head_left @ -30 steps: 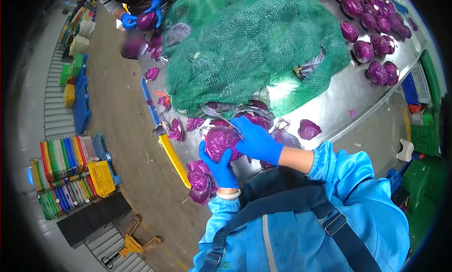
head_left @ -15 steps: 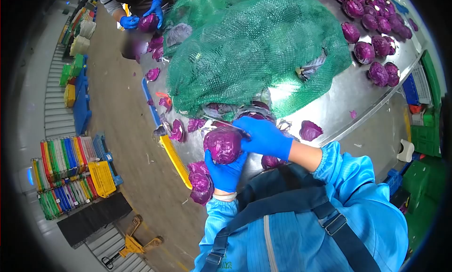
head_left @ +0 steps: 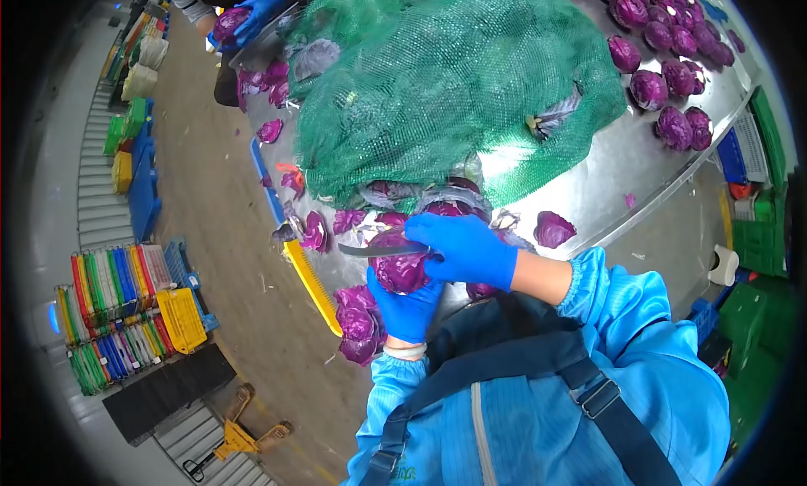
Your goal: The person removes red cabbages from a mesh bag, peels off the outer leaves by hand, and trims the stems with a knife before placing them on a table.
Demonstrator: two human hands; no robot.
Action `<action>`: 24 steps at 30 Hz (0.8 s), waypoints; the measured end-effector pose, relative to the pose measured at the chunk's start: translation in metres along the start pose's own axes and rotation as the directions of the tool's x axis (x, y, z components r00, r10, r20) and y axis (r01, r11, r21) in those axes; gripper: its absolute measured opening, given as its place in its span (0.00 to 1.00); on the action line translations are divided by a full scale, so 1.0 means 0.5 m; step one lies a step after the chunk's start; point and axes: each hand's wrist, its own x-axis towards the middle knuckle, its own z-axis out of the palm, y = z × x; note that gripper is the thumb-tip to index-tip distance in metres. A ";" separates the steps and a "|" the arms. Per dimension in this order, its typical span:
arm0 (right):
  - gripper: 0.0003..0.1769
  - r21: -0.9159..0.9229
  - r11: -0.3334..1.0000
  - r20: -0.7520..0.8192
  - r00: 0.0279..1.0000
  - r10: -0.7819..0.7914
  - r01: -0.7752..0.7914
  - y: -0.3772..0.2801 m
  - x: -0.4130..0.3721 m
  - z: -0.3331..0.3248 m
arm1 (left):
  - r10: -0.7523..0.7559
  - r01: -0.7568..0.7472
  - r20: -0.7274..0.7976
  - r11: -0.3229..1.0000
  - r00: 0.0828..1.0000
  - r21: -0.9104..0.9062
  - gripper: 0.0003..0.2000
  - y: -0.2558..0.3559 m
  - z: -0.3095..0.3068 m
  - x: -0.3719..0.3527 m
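Observation:
My left hand [head_left: 405,308], in a blue glove, cups a purple cabbage [head_left: 398,273] from below at the table's near edge. In my right hand [head_left: 464,249], also gloved in blue, is a knife [head_left: 370,251] whose blade lies across the upper part of that cabbage and points left. The fingers of my right hand touch the cabbage's right side. Loose purple leaves [head_left: 359,324] hang at the table edge left of my left hand. Just beyond my hands, more cabbages sit at the opening of a green net [head_left: 454,91].
A metal table [head_left: 614,183] carries many purple cabbages [head_left: 649,90] at the far right. Across it, a co-worker's gloved hands [head_left: 259,17] hold a cabbage. A yellow strip [head_left: 313,288] lines the left edge. Crates [head_left: 181,319] and a pallet jack [head_left: 238,438] stand on the left floor.
The knife has come down and forward over the cabbage, its blade now plainly visible. My right hand has shifted slightly left. The co-worker's hands and cabbage have moved left.

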 end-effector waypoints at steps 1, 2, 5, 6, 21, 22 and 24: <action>0.24 0.083 0.994 -0.037 0.997 0.070 -0.067 0.008 0.002 0.003 | 0.016 -0.015 -0.020 0.999 1.000 0.038 0.34 -0.001 0.003 0.001; 0.22 0.166 0.978 -0.068 0.988 0.142 -0.129 0.020 0.003 0.009 | -0.006 0.006 -0.047 1.000 0.999 0.003 0.34 0.000 0.009 0.002; 0.18 0.302 0.893 -0.139 0.911 0.389 -0.335 0.076 0.015 -0.001 | 0.463 -0.413 0.166 0.505 0.871 0.758 0.32 -0.016 0.017 -0.024; 0.17 0.332 0.852 -0.156 0.867 0.473 -0.405 0.093 0.014 -0.010 | 0.538 -0.478 0.408 -0.012 0.737 0.878 0.31 -0.021 0.013 -0.035; 0.27 0.414 0.910 0.104 0.994 -0.019 -0.026 0.019 0.004 -0.052 | -0.027 -0.006 0.243 0.991 0.970 0.132 0.31 0.075 -0.064 -0.006; 0.27 0.379 0.925 0.075 0.995 -0.063 0.030 0.021 0.005 -0.051 | -0.031 -0.011 0.247 0.986 0.969 0.166 0.31 0.077 -0.069 -0.003; 0.24 0.481 0.854 0.252 0.964 0.082 -0.199 0.012 0.000 -0.075 | -0.040 0.022 0.230 0.996 0.972 0.083 0.28 0.067 -0.069 0.005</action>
